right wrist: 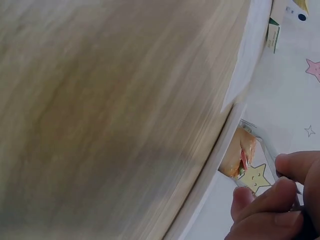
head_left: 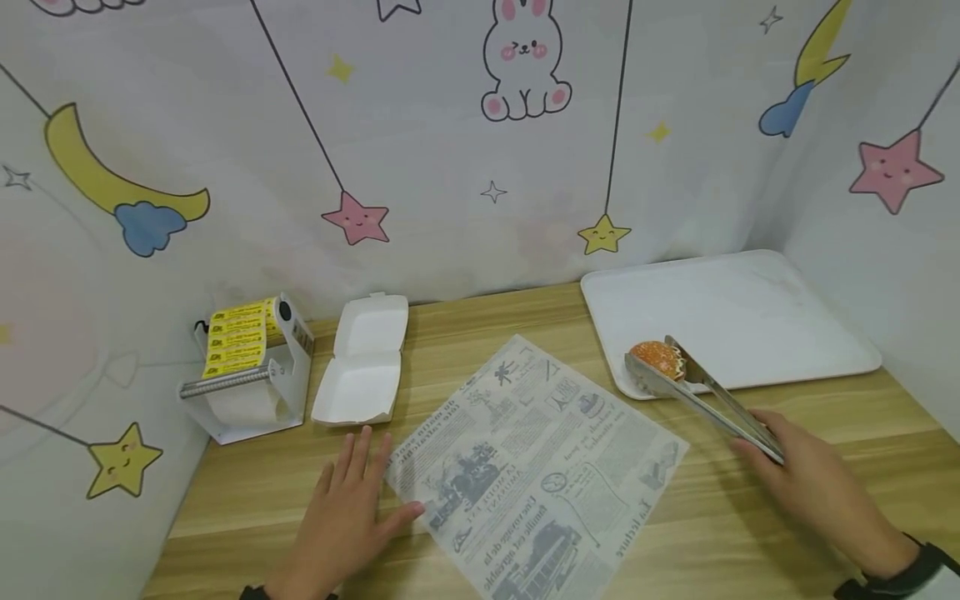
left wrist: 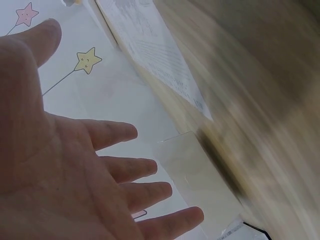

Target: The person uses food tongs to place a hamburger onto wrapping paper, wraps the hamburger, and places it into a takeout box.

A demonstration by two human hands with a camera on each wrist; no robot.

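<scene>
- The burger (head_left: 657, 359) is between the two arms of the metal tongs (head_left: 708, 410), at the near left corner of the white tray (head_left: 742, 317); whether it touches the tray, one cannot tell.
- The right hand (head_left: 813, 479) grips the tongs near their back end, with its fingers bent around them.
- The left hand (head_left: 345, 508) holds nothing; its fingers are straight and spread, and its thumb is over the left edge of the printed paper (head_left: 532, 475). If the thumb touches the paper, this is not clear.
- The burger is probably light and soft, easy to crush, and its shiny bun may slip; it seems best to hold it by its sides, with gentle pressure.
- The paper looks thin and light, so a corner is a good place to take it.
- Counted: one burger, one pair of tongs, one tray, one paper sheet, one unfolded white box (head_left: 363, 367), one label holder (head_left: 292, 358).
</scene>
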